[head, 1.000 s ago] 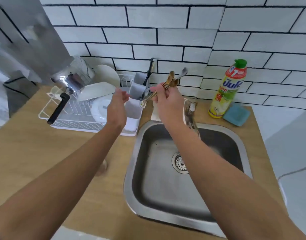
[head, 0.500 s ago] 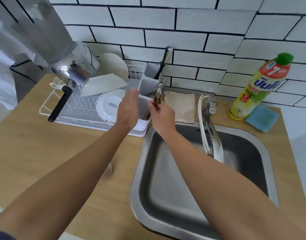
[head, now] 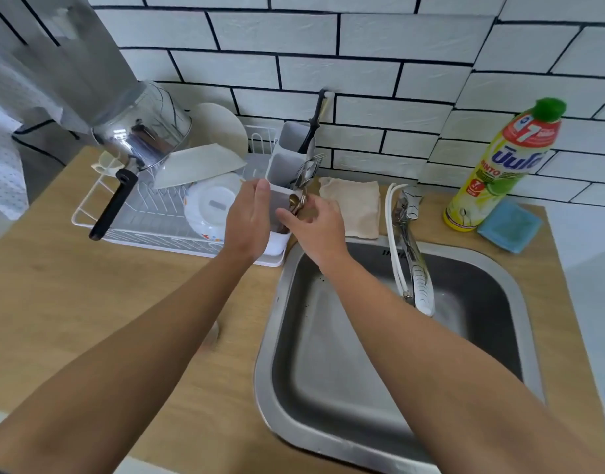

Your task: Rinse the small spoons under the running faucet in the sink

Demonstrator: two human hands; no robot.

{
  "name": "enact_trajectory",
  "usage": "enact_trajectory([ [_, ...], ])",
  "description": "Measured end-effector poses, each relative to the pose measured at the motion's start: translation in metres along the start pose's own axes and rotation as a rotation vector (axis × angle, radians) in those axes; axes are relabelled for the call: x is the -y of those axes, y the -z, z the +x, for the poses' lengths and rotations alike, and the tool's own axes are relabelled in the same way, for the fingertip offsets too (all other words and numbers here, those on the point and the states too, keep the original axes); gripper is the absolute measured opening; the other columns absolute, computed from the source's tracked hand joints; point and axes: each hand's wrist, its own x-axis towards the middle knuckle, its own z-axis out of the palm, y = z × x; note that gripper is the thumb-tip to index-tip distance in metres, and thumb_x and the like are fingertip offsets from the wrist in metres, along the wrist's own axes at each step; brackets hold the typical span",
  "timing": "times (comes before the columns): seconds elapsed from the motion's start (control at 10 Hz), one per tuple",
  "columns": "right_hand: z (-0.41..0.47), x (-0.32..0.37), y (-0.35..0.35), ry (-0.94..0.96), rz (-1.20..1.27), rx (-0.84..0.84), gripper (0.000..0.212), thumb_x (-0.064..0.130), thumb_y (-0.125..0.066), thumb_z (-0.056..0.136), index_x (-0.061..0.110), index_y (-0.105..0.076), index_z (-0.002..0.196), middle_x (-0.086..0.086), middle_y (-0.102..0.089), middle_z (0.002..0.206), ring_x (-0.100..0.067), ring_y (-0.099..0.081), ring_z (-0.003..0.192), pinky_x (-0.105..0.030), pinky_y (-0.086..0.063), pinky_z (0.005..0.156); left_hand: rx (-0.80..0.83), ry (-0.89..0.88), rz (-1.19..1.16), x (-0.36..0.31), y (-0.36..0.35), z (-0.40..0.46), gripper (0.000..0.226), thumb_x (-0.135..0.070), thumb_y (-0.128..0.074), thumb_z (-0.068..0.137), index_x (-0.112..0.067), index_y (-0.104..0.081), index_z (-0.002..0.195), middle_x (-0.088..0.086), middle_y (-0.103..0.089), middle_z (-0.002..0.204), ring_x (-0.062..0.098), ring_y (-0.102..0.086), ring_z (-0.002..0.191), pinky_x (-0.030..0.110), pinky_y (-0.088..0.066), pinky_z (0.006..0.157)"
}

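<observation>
The right hand (head: 314, 227) pinches the small spoons (head: 297, 203) over the white cutlery holder (head: 277, 196), at ten o'clock from the sink (head: 390, 336). The left hand (head: 249, 220), fingers straight, rests against the holder.

wooden counter (head: 72, 302) bears rack (head: 130, 230), bottle (head: 495, 169), sponge (head: 507, 225).

The small spoons (head: 297, 204) are mostly hidden inside the white caddy (head: 283, 195), behind the right hand (head: 314, 230). Can't tell if it's gripping them.
</observation>
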Motion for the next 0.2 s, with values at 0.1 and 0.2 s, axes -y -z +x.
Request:
enact_trajectory([
  [0.1, -0.013, 0.003, 0.016, 0.004, 0.035, -0.026, 0.064, 0.056, -0.077, 0.083, 0.023, -0.060, 0.135, 0.004, -0.050, 0.122, -0.003, -0.061, 0.089, -0.015, -0.046, 0.076, -0.010, -0.065, 0.005, -0.005, 0.001, -0.012, 0.043, -0.041, -0.026, 0.109, -0.015, -0.057, 0.124, -0.010, -0.059, 0.104, -0.009, -0.052, 0.089, -0.002, -0.035, 0.075],
  [0.2, -0.032, 0.009, 0.044, 0.047, 0.104, -0.088, 0.061, 0.058, -0.070, 0.088, 0.025, -0.058, 0.138, 0.008, -0.056, 0.125, -0.001, -0.061, 0.093, -0.015, -0.050, 0.076, -0.021, -0.124, -0.035, -0.020, 0.000, -0.030, 0.044, -0.041, -0.027, 0.107, -0.015, -0.058, 0.124, -0.004, -0.059, 0.110, 0.007, -0.052, 0.098, 0.013, -0.040, 0.086],
])
